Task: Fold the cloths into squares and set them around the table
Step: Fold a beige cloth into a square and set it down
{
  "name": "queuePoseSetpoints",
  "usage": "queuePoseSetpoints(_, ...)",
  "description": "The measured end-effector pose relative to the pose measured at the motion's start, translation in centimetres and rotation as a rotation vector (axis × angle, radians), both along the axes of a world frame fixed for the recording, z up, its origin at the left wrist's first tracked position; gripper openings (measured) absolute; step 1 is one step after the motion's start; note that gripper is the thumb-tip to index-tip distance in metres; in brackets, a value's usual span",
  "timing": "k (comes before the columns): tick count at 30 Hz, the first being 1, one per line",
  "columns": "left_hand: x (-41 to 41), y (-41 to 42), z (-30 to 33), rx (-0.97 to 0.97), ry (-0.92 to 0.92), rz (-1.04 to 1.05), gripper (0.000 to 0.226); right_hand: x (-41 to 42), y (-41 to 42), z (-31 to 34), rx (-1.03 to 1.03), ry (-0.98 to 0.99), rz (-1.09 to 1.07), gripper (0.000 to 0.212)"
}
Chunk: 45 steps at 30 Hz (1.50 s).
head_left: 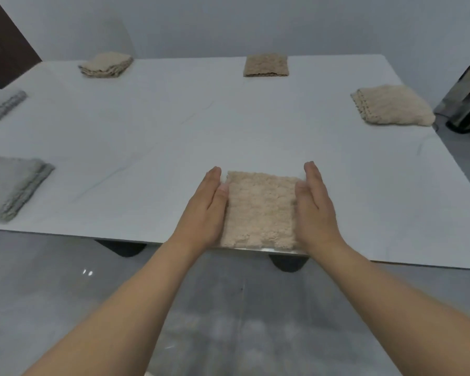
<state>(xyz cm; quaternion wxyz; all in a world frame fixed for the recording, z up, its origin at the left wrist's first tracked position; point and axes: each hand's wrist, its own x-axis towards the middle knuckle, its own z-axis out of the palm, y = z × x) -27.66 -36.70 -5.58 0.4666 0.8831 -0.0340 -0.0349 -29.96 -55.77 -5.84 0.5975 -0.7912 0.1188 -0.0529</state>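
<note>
Table (228,118): carrying five folded cloths along the left, far and right edges.
Pink cloth (259,210): lying square at the near edge, long axis running near-to-far.
Left hand (205,210): flat, fingers straight, pressing the cloth's left side, gripping nothing.
Right hand (316,207): mirroring on the right side, equally close.

Pink fluffy cloth (259,210) folded square, flat at near table edge; five folded cloths (265,65) spaced around.
</note>
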Motion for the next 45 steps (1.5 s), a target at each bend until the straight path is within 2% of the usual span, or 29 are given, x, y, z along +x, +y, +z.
queuePoseSetpoints(10, -0.4, -1.7, -0.3, -0.233, 0.021, -0.003, 0.050, 0.7, 0.5, -1.1, -0.074, -0.044, 0.021, 0.049)
queuePoseSetpoints(19, -0.5, -3.1, -1.0, 0.012, -0.078, -0.068, 0.050, 1.0, 0.2, -1.7, -0.195, -0.065, 0.017, 0.050)
queuePoseSetpoints(39, -0.6, -3.7, -1.0, 0.070, -0.089, -0.048, 0.049, 0.3, 0.0, -1.6, -0.202, -0.053, 0.079, 0.050)
queuePoseSetpoints(42, -0.6, -3.6, -1.2, 0.095, -0.099, -0.056, 0.049, 0.3, 0.0, -1.9, -0.296, -0.049, 0.102, 0.050)
queuePoseSetpoints(45, -0.5, -3.6, -1.6, 0.170, -0.130, -0.070, 0.049, 0.3, 0.0, -2.3, -0.485, -0.029, 0.118, 0.053)
